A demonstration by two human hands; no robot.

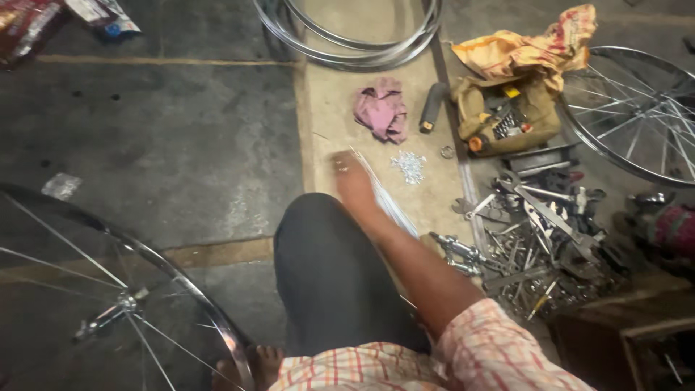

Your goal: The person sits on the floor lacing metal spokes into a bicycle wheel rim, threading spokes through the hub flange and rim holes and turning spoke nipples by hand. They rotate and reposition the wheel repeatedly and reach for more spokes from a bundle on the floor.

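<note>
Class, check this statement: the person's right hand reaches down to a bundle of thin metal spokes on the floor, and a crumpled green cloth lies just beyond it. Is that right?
Not quite. The cloth is pink, not green. The rest stands: in the head view the right hand reaches down to the bundle of spokes on the floor, with the cloth lying just beyond.

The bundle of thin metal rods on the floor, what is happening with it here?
A person sits on the floor and reaches the right hand forward onto a bundle of spokes lying on the tan strip of floor. Whether the fingers have closed on them is hard to tell. A small pile of nipples and a pink rag lie just beyond. A spoked wheel stands at the left, loose tools at the right. The left hand is out of view.
</note>
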